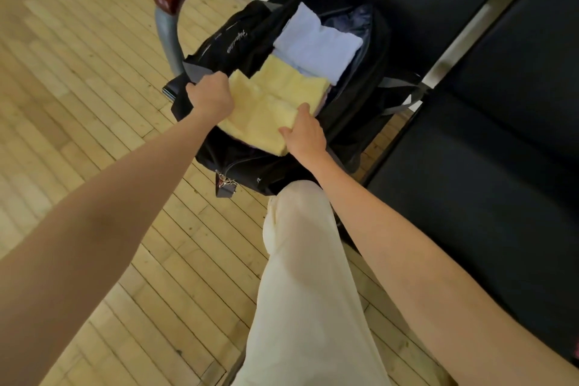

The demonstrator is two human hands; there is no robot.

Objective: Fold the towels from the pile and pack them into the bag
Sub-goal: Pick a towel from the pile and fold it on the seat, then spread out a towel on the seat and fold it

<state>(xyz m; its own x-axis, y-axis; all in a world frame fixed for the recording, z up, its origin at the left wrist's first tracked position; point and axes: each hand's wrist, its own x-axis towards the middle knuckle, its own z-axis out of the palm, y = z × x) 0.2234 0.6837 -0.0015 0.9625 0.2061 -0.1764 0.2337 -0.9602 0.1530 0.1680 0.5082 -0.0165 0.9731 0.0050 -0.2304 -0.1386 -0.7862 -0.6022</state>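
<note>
Now the left hand point(210, 96) is gripping the black bag point(354, 116) rim at frame centre while the right hand point(303, 131) is pinching the folded yellow towel point(269, 106) — its long axis running up-right into the opening, beside the white towel point(316, 42).

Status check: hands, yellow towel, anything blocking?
Left hand gripping bag rim. Right hand holding yellow towel at bag mouth. White towel already inside. Nothing blocking.

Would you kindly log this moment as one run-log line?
step: packing | left hand: grips bag edge | right hand: pinches yellow towel | white towel: in bag
</note>
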